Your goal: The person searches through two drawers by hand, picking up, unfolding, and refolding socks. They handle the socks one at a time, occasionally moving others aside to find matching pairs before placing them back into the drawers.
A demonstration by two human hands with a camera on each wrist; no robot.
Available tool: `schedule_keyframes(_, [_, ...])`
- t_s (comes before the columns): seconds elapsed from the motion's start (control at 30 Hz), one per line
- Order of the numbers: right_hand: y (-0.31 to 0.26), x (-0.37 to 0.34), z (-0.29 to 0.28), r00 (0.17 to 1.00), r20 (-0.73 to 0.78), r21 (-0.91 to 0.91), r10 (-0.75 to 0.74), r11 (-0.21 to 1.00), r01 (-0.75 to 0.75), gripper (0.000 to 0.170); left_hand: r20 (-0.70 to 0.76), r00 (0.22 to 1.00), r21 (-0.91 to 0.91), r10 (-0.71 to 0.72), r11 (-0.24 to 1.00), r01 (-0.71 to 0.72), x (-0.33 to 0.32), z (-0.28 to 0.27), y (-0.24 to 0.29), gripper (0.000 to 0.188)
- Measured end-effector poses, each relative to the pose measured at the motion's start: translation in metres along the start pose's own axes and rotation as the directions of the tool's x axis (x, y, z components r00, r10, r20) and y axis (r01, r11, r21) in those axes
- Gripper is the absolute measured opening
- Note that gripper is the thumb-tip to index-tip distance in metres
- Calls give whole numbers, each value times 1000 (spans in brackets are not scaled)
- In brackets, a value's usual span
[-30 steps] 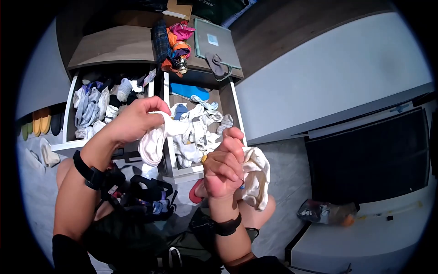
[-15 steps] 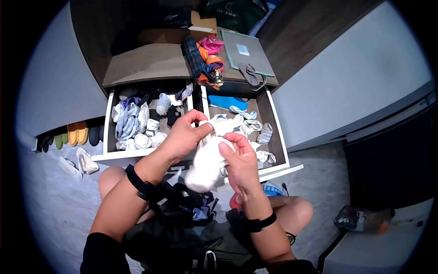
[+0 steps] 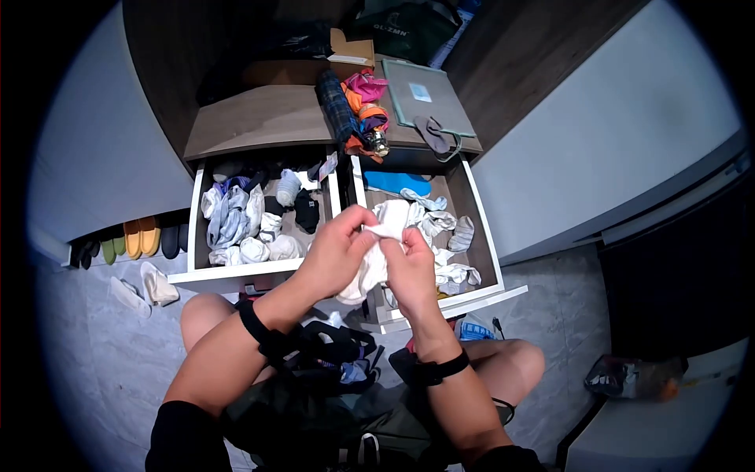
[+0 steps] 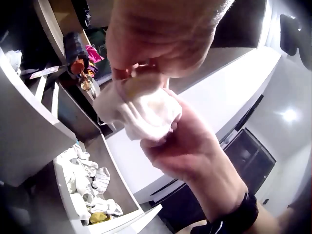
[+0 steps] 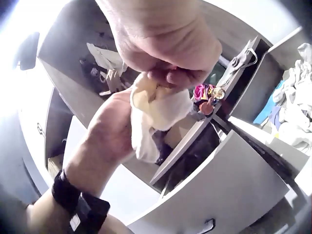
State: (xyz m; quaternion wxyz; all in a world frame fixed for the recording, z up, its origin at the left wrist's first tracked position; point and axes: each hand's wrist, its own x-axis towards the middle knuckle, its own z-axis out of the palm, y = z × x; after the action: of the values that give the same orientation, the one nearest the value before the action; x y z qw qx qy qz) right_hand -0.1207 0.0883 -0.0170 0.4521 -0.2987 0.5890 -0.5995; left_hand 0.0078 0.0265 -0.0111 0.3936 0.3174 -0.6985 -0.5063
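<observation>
Both hands meet over the front of the two pulled-out drawers, with white socks (image 3: 363, 282) bunched between them. My left hand (image 3: 334, 253) pinches the cloth from the left with thumb and fingers. From the right, my right hand (image 3: 412, 275) grips the same bundle, its thumb close to the left fingertips. Part of the white fabric hangs below the hands and part sticks up beyond them. In the right wrist view the sock (image 5: 163, 114) shows a cream-coloured opening near the curled fingers. The left wrist view shows the bundle (image 4: 148, 114) folded between both hands.
The left drawer (image 3: 236, 275) holds balled and loose socks; the right drawer (image 3: 489, 244) holds more white socks and a blue insole (image 3: 397, 183). On the cabinet top lie a folded umbrella (image 3: 336, 106) and a grey-green flat case (image 3: 429, 94). Shoes (image 3: 141, 236) stand at left.
A second ago the hands were apart, each with a white sock. They came together, and the socks are now bunched between both hands, higher over the drawers. The head view has shifted.
</observation>
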Motion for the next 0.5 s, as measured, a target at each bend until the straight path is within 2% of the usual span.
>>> schedule_keyframes(0.07, [-2,1,1,992,-126,24,-7,1000,10,13,-94,989,-32,-117,993,115,6,-5,3,10])
schedule_keyframes(0.13, [-4,4,-1,977,-212,126,-8,991,35,14,-56,988,97,-144,984,149,8,-12,12,10])
schedule_keyframes(0.2, [-5,7,-8,954,-300,224,0,972,70,15,44,998,211,-47,977,37,1,-5,16,11])
schedule_keyframes(0.23, [-4,8,-13,957,-291,233,24,971,46,15,76,997,178,-16,984,2,-2,0,14,12])
schedule_keyframes(0.33, [11,16,-15,953,-303,401,17,909,111,15,266,961,36,-76,997,69,-7,6,15,14])
schedule_keyframes(0.4, [18,10,-13,961,-274,372,20,924,87,17,399,917,-56,0,998,24,-11,10,5,22])
schedule_keyframes(0.43, [17,7,-13,961,-276,358,27,931,77,16,442,895,4,52,998,-60,-12,9,3,29])
schedule_keyframes(0.5, [18,3,-13,965,-260,345,36,937,58,18,410,907,29,100,992,-122,-13,10,6,30])
